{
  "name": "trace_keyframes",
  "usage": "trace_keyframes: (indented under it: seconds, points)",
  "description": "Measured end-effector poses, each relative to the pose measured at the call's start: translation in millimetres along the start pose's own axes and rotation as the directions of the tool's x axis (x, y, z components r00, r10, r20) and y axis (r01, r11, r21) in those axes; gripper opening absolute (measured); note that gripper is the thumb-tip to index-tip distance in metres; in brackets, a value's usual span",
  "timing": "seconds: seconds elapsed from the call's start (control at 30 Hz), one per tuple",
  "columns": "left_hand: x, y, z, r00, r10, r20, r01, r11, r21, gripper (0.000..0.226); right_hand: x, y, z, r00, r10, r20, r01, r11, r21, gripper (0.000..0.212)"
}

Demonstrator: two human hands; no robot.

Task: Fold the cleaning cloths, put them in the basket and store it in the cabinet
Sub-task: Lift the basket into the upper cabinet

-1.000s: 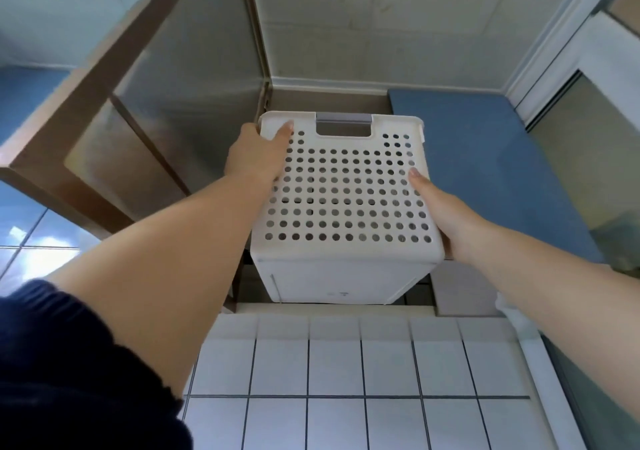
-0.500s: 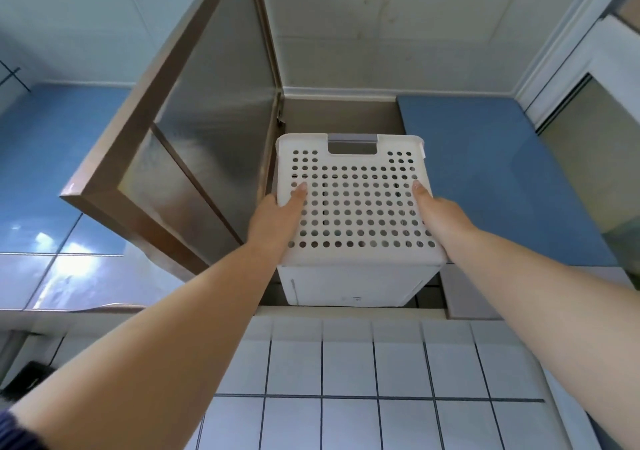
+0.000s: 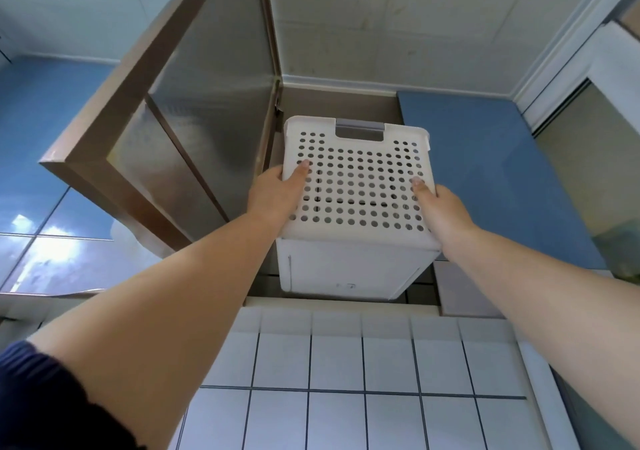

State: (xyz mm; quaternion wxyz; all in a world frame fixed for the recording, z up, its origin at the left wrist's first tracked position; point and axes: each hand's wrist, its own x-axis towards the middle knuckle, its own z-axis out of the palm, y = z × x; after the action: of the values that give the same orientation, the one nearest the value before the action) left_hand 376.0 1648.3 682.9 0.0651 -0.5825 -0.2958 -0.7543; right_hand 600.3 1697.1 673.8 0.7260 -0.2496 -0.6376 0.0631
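Note:
I look up at a white perforated plastic basket (image 3: 358,186) with a grey handle at its top edge, held overhead in front of the open wall cabinet (image 3: 339,103). My left hand (image 3: 277,193) grips its left side with the thumb on the perforated face. My right hand (image 3: 441,210) grips the right side the same way. The basket's solid bottom (image 3: 346,273) faces me. Its far end sits at the cabinet opening. The cloths are not visible from below.
The cabinet door (image 3: 194,120), brown-framed with frosted panels, stands open to the left of the basket. Blue cabinet fronts (image 3: 485,179) flank the opening on the right and left. White wall tiles (image 3: 346,380) run below. The ceiling is above.
The basket has shifted slightly lower and to the right relative to the cabinet. Both hands slid down its sides toward the bottom end. The view swung left, showing more of the door.

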Motion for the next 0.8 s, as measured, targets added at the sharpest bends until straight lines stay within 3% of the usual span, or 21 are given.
trace_keyframes:
  seconds: [0.3, 0.8]
  points:
    - [10, 3, 3, 0.997, 0.073, -0.031, -0.073, 0.997, -0.004, 0.033, 16, 2, 4, 0.998, -0.058, -0.039, 0.058, 0.998, -0.005, 0.04]
    - [18, -55, 20, 0.999, 0.026, 0.019, -0.027, 0.998, 0.048, 0.029, 27, 49, 31, 0.999, -0.037, 0.018, 0.038, 0.999, -0.032, 0.043]
